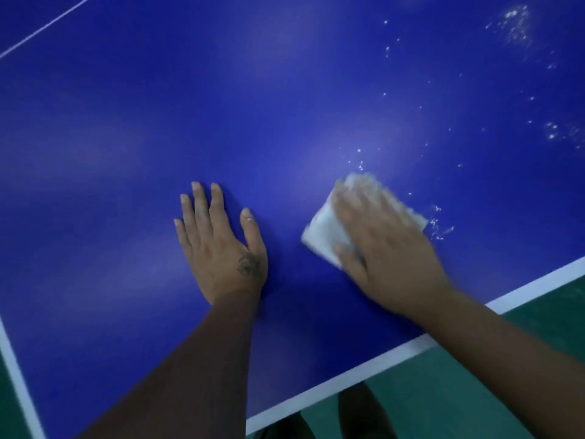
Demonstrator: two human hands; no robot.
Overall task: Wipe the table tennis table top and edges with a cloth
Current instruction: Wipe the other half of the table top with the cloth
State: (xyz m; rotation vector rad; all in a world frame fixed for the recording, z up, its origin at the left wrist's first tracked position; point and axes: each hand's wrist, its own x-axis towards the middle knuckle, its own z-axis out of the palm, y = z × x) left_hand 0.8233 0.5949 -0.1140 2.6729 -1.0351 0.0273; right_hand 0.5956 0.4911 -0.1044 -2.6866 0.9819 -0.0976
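The blue table tennis table top [253,106] fills most of the view. My left hand [218,245] lies flat on it, palm down, fingers spread, holding nothing. My right hand [380,245], blurred by motion, presses flat on a folded white cloth [323,229] lying on the table. The cloth's corners stick out beyond my fingers to the left and far right. White droplets or foam specks [443,226] lie scattered on the blue surface to the right of the cloth and up toward the far right [516,23].
A white edge line [380,359] runs along the near side of the table, and another [15,369] along the left side. A thin white centre line [44,26] crosses the top left. Green floor [443,391] and my feet [361,413] show below the edge.
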